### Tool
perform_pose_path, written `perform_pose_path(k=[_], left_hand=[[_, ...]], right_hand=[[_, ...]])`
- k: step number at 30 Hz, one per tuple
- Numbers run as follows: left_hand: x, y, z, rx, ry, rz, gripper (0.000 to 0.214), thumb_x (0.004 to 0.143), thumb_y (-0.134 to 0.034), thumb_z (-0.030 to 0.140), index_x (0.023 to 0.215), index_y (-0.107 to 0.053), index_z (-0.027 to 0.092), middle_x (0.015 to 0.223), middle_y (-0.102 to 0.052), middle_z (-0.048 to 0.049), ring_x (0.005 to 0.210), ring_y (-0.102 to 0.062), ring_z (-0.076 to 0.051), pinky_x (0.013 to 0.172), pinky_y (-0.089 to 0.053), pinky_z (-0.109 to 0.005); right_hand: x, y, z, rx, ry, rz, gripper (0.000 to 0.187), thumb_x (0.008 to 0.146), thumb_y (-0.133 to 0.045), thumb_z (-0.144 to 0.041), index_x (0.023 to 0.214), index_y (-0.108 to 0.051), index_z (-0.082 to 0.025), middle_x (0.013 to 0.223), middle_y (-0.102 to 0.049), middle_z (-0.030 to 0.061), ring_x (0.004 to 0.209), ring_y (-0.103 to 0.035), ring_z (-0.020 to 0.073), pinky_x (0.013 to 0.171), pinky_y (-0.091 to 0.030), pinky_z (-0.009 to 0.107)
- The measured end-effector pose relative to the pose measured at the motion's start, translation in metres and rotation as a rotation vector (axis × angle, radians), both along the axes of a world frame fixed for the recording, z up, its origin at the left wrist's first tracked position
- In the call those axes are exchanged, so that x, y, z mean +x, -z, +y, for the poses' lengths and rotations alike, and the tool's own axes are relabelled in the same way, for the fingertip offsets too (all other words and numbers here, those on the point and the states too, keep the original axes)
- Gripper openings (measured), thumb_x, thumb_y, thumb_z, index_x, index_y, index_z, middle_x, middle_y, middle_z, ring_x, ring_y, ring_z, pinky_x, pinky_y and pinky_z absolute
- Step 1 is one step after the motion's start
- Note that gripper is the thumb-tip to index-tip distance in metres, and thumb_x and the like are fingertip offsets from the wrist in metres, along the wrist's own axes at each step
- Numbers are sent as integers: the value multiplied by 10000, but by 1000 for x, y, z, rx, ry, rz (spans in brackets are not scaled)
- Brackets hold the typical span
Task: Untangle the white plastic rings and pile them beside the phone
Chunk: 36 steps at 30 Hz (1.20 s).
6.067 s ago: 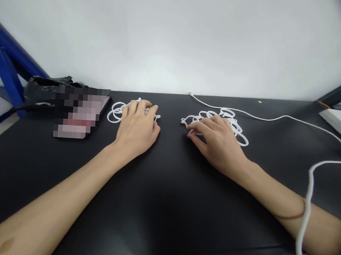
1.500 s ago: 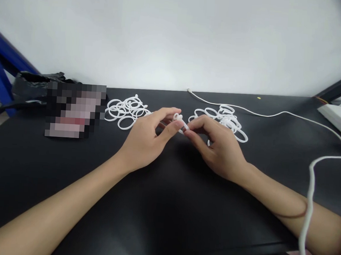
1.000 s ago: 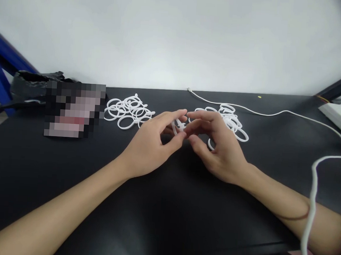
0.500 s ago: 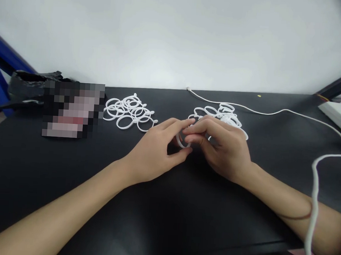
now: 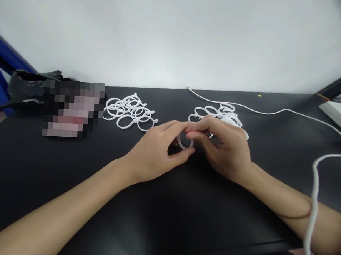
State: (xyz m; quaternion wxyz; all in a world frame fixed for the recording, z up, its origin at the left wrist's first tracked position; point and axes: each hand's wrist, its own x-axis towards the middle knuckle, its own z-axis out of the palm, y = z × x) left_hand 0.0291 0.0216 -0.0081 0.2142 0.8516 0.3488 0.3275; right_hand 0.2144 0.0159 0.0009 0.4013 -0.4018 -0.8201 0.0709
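A small white plastic ring (image 5: 184,141) is pinched between my two hands just above the black table (image 5: 103,192). My left hand (image 5: 157,151) grips it with thumb below and forefinger on top. My right hand (image 5: 224,148) closes on the ring's right side with curled fingers. Behind my left hand lies a pile of white rings (image 5: 128,111). A second pile of white rings (image 5: 221,114) lies behind my right hand, partly hidden by it.
A thin white cable (image 5: 275,111) runs from the table's back edge to the right, and a thicker white cable (image 5: 313,197) loops at the right edge. A black bag (image 5: 28,86) and a blurred object sit at the left. A white power strip (image 5: 338,116) lies far right.
Both hands lifted off the two ring piles and met at the table's middle. Over the last second they drew slightly nearer me and closed tighter on one ring.
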Motion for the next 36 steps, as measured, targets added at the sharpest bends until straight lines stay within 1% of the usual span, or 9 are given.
perform_pose_path(k=[2, 5, 8, 13, 17, 22, 29, 32, 36], left_hand=[[0, 1, 1, 37, -54, 9, 370, 874, -614, 241, 1238, -559, 196, 1037, -669, -26, 818, -627, -145, 810, -533, -291], [-2, 6, 7, 134, -166, 79, 406, 896, -560, 193, 1300, -530, 164, 1164, -640, -73, 950, -623, -182, 908, -515, -341], [-8, 11, 16, 271, -285, 234, 464, 911, -475, 136, 1374, -481, 106, 1257, -582, -140, 1128, -551, -262, 982, -472, -421], [-19, 17, 27, 334, -430, 510, 495, 893, -406, 91, 1379, -498, 71, 1316, -538, -207, 1158, -498, -364, 927, -446, -524], [-23, 18, 29, 337, -466, 532, 475, 882, -410, 99, 1336, -548, 101, 1328, -540, -211, 1178, -477, -393, 936, -409, -563], [-19, 16, 25, 400, -429, 516, 486, 887, -440, 134, 1366, -521, 111, 1401, -498, -202, 1240, -432, -395, 1009, -344, -574], [-5, 8, 11, 434, -98, 350, 399, 956, -444, 197, 1347, -510, 157, 1268, -622, -128, 1220, -492, -294, 1044, -346, -478], [-2, 5, 7, 378, -136, 262, 460, 950, -511, 297, 1360, -468, 96, 1278, -610, -150, 1196, -511, -288, 1031, -366, -447], [-2, 3, 8, 354, -139, 179, 583, 928, -566, 390, 1410, -400, 106, 1291, -610, -131, 1178, -540, -268, 1048, -370, -435]], right_hand=[[2, 1, 3, -7, 59, -45, 70, 943, -586, -288, 975, -617, -234, 813, -696, 6, 670, -630, 142, 606, -490, 270], [7, 4, 10, 12, 219, -218, 277, 955, -546, -382, 1152, -598, -194, 913, -670, 65, 709, -616, 176, 611, -479, 304], [14, 9, 18, 48, 355, -467, 337, 931, -564, -408, 1123, -646, -143, 990, -617, 135, 746, -583, 219, 629, -458, 346], [20, 20, 23, 56, 304, -674, 213, 927, -566, -291, 999, -688, -132, 886, -620, 120, 833, -555, 269, 747, -460, 396], [19, 19, 22, 61, 237, -675, 168, 936, -541, -243, 953, -675, -143, 869, -635, 100, 786, -535, 245, 754, -457, 391], [13, 12, 18, 72, 177, -584, 153, 951, -509, -231, 929, -641, -158, 867, -636, 97, 786, -533, 236, 756, -456, 386], [4, 4, 8, -83, 21, -152, 45, 914, -529, -200, 881, -499, -208, 791, -606, 24, 660, -545, 149, 607, -441, 281], [4, 3, 5, -210, -46, 4, 20, 933, -523, -202, 923, -507, -208, 799, -613, 5, 663, -567, 125, 612, -454, 254], [4, 3, 4, -227, -150, 97, 60, 962, -512, -235, 929, -553, -205, 895, -607, 38, 780, -583, 141, 669, -477, 267]])
